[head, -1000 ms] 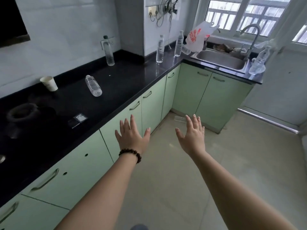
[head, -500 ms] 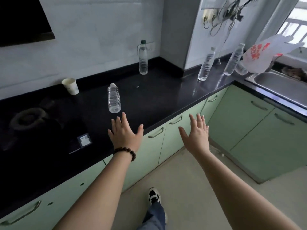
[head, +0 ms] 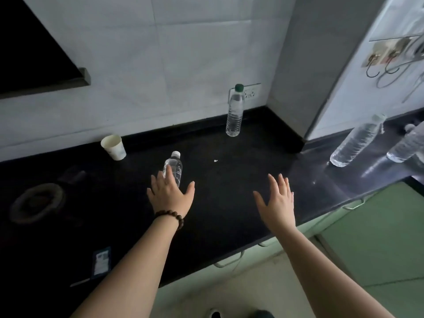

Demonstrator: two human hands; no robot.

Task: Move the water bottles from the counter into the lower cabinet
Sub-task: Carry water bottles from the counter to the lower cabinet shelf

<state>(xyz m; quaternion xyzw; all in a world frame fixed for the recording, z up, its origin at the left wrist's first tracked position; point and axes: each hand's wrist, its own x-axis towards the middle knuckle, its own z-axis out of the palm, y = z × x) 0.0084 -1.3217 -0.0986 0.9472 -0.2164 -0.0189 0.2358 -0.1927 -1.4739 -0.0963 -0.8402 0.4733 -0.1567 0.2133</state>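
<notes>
Since half a second ago we've closed in on the black bench (head: 229,203): both arms now reach out over its top, where before they hung near its front edge, and the sink has slid out of view.

The left hand (head: 171,198) covers the base of the small white-capped bottle (head: 174,165) lying mid-bench, so we can't tell whether the fingers (head: 168,174) actually touch it (they might just be hovering). Two more bottles at the right end lean with the wide lens: one (head: 356,142) in full, the other (head: 406,145) cut off by the frame.

Both hands are spread flat, fingers straight, holding nothing; the right hand (head: 278,203) is over bare bench. The green-capped bottle (head: 234,112) stands upright at the back edge, the paper cup (head: 114,147) further left along it.
</notes>
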